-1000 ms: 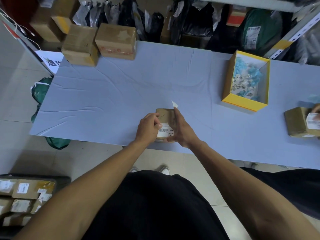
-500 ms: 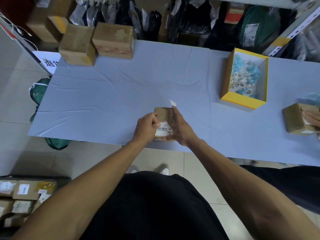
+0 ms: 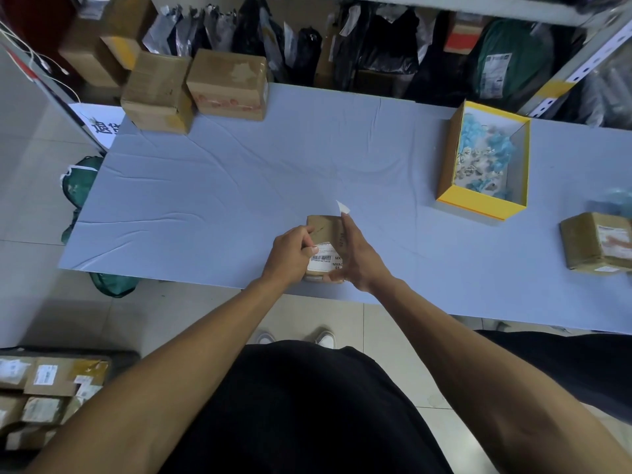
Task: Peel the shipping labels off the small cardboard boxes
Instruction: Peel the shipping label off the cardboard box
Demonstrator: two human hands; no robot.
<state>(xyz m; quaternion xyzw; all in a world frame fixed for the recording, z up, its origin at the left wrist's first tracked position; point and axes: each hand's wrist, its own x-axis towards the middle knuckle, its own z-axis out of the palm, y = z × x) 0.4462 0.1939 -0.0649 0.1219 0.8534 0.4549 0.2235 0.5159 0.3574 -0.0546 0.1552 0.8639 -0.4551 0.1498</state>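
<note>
Brown cardboard box (image 3: 325,230) near front edge of blue table (image 3: 239,186), clamped between both hands: left hand (image 3: 290,254) gripping its left side, thumb on white label (image 3: 323,261); right hand (image 3: 355,258) flat against right side, pinching peeled label corner (image 3: 343,207)

Dim even light, soft shadows, edges perhaps warped

We see a small box (image 3: 325,234) at the table's (image 3: 239,186) near edge, between our left hand (image 3: 290,254) and right hand (image 3: 359,258). Two cartons (image 3: 195,87) sit at the far left corner. An open box (image 3: 484,162) lies far right, with another parcel (image 3: 596,242) nearer, at the right edge.
</note>
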